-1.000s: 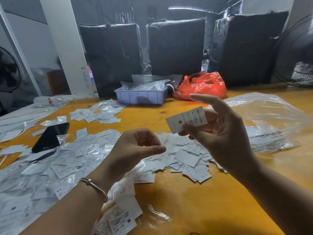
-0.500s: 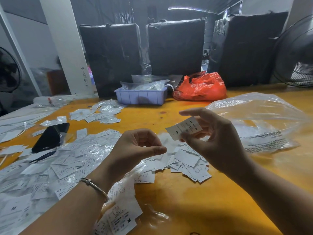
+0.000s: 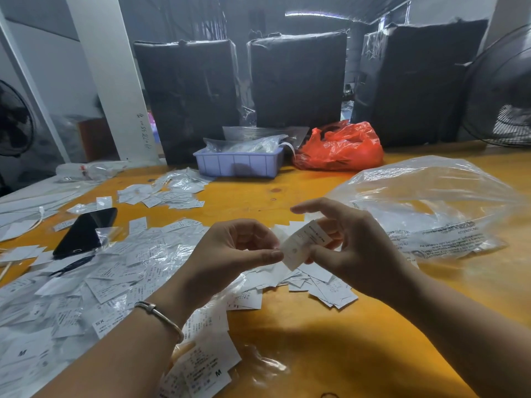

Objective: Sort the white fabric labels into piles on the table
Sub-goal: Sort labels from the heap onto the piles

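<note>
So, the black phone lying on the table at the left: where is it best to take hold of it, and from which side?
Probably by its two long edges, near the middle, coming from above with the left hand, which is nearer. The black phone lies flat and slim, so only its edges offer a grip. Its near end is bordered by loose labels and a clear wrapper lies against its right edge.

Orange-yellow wooden table. Left and centre: white fabric labels spread thick, some in clear sleeves; smaller pile farther back. Black phone left, among labels. Far centre: lilac plastic tray, red plastic bag just right of it. Right: large clear plastic bag.
</note>
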